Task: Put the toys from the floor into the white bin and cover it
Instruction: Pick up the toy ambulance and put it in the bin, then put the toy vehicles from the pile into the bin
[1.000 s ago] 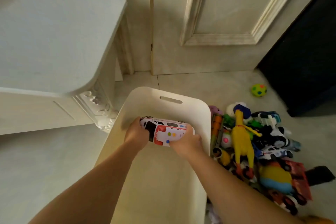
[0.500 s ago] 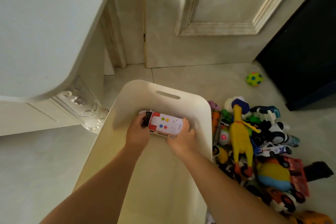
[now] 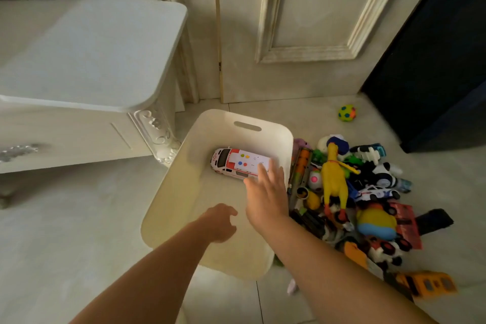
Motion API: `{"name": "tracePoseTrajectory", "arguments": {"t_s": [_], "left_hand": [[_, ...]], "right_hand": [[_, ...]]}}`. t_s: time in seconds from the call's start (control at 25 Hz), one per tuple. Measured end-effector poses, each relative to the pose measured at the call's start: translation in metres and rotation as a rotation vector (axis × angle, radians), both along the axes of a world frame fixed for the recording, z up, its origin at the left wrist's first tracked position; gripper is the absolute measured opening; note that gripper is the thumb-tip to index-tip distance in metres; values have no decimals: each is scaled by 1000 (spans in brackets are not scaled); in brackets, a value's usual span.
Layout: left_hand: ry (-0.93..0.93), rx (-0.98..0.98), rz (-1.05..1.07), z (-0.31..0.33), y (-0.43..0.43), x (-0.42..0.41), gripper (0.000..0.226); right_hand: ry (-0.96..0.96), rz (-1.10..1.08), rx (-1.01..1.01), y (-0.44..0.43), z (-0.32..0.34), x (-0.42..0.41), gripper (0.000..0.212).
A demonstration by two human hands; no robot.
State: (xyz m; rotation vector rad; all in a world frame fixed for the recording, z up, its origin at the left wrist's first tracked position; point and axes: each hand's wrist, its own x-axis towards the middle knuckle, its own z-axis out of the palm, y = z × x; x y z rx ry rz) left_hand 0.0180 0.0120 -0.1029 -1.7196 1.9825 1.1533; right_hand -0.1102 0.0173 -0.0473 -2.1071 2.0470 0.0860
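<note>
Toy van (image 3: 240,164) now loose in bin (image 3: 181,187)

Pale tiled floor (image 3: 79,231), white bin (image 3: 168,208), toy pile (image 3: 363,200), spotted ball (image 3: 347,113)

A room in a home, with toys across the floor.

Past the hands stand a panelled cream door (image 3: 315,21) and pale tiled floor (image 3: 65,231). A carved white cabinet (image 3: 92,60) stands well left of the left hand (image 3: 219,222). A heap of toys (image 3: 334,179) lies just right of the right hand (image 3: 265,197), beside a white bin (image 3: 173,200).
</note>
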Motion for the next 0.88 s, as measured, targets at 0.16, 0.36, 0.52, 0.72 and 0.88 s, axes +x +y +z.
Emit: {"name": "tracePoseTrajectory", "arguments": {"t_s": [0.16, 0.36, 0.52, 0.72, 0.88], "left_hand": [[-150, 39, -91, 32, 45, 12, 53], [-141, 157, -218, 77, 86, -2, 56], [-136, 339, -310, 78, 100, -17, 42], [24, -112, 194, 29, 51, -5, 53], [93, -148, 211, 2, 2, -27, 58]], "right_hand": [[-107, -293, 96, 48, 16, -4, 78], [-414, -325, 200, 96, 14, -26, 63], [-340, -286, 241, 110, 20, -31, 52], [-662, -546, -164, 103, 13, -59, 42], [-679, -762, -111, 106, -20, -104, 39]]}}
